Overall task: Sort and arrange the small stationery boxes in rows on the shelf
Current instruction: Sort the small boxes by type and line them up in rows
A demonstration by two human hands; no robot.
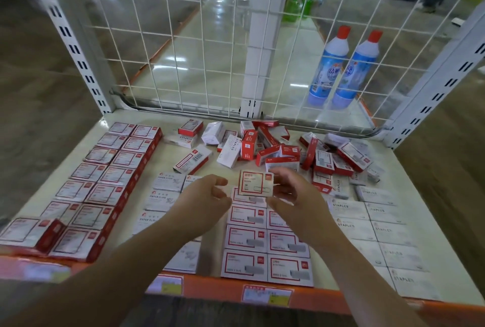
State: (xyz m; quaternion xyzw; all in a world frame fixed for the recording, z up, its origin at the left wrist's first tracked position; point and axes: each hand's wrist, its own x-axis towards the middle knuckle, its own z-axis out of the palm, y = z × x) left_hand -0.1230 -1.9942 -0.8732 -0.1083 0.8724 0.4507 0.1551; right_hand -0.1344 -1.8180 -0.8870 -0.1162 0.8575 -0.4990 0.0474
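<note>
Mid-sort: right hand (286, 190) pinching red-framed box (256, 183), lifted just above far end of red-framed rows (265, 242) on shelf (409, 177). Left hand (207, 195) loosely curled, holding nothing. Next, likely: lowering flat, edges flush with row. Unsorted heap (275, 148) waiting behind.

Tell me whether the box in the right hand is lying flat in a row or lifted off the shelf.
Lifted. The right hand pinches the red-bordered box by its edge, tilted face-up above the rows of boxes.
</note>
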